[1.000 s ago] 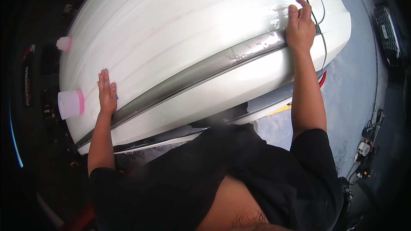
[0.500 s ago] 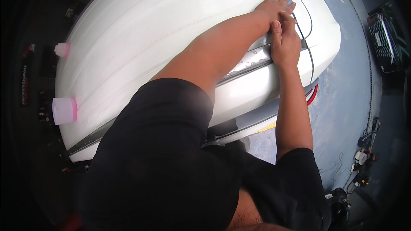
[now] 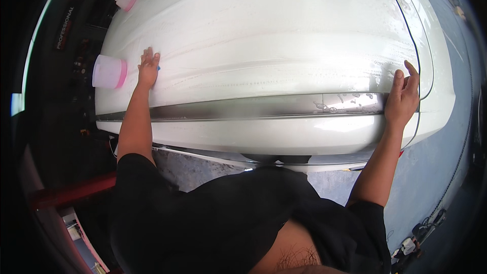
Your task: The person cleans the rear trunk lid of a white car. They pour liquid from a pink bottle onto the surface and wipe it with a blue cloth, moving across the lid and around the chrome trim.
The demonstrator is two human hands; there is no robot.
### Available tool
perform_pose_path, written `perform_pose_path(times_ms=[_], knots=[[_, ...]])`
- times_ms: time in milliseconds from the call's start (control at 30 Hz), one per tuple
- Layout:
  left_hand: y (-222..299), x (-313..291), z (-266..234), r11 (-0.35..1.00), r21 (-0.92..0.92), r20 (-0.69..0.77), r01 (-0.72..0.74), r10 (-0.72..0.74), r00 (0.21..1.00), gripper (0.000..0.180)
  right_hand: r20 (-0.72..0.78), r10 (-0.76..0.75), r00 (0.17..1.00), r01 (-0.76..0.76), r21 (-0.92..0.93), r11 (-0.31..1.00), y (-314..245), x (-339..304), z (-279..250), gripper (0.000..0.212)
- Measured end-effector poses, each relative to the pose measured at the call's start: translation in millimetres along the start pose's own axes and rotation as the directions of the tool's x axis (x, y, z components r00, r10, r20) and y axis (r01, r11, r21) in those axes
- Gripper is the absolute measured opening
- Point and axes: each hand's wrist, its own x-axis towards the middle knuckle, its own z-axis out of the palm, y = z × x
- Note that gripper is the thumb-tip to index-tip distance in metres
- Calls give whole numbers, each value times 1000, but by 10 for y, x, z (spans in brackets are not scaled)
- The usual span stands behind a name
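My left hand (image 3: 147, 67) lies flat on the white car panel (image 3: 264, 45), fingers spread, with a bit of something blue (image 3: 158, 68) showing at its edge; can't tell what it is or if it's gripped. Just left of that hand sits a pink-lidded tub (image 3: 109, 71) on the panel, and a smaller pink-capped bottle (image 3: 125, 1) stands further up near the rim. My right hand (image 3: 403, 97) rests well apart at the far end, fingers loosely open, touching the panel beside the dark seam (image 3: 238, 106), holding nothing. Wet streaks cover the surface.
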Motion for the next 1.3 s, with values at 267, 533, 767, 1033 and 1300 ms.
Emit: perform_pose_path(times_ms=[267,533,767,1033,1300], knots=[[3105,363,91,830,-79,-143,-553,539,830,85,-13,-8,1000,7,-73,997,-8,7,2,49],[6536,-657,-96,361,-225,-73,-905,920,385,78,60,-44,997,49,-95,994,-3,93,49,40],[4235,925,47,802,-106,-135,-588,574,808,70,-13,-40,999,39,-68,997,127,37,15,39],[1430,1680,163,998,-11,-106,-61,59,993,81,-24,22,999,-23,-36,999,-11,17,38,43],[5754,520,26,500,-140,-176,-855,837,518,78,-28,17,999,-18,-22,1000,-111,49,-28,39]])
